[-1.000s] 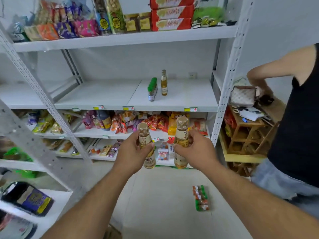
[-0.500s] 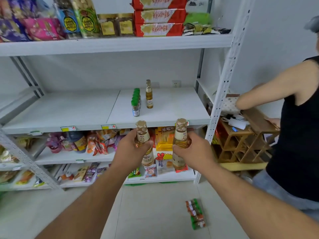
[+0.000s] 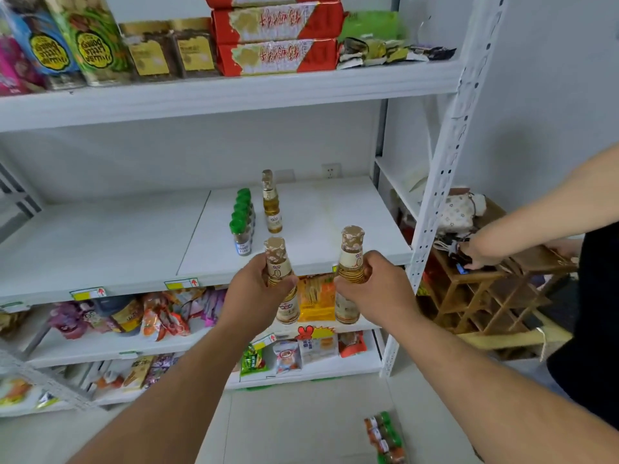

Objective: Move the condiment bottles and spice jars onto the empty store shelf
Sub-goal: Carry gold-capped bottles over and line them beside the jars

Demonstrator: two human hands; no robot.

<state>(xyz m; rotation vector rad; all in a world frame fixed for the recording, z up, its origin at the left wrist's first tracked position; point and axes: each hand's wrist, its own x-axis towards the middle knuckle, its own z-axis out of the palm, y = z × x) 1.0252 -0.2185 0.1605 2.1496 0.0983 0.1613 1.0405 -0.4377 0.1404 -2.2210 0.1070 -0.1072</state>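
Note:
My left hand grips an amber condiment bottle with a foil-wrapped cap, held upright. My right hand grips a second, matching bottle, a little higher. Both bottles hang just in front of the white middle shelf's front edge. On that shelf stands a row of small green-capped spice jars, and right beside them two amber bottles in a line. A pack of green-capped jars lies on the floor at the lower right.
The upper shelf carries snack bags and red boxes. Lower shelves hold packaged snacks. A white perforated upright bounds the shelf on the right. Beyond it another person's arm reaches over a wooden rack.
I have come closer to the shelving, and both bottles have risen toward the middle shelf's front edge. The other person's arm has reached lower onto the wooden rack.

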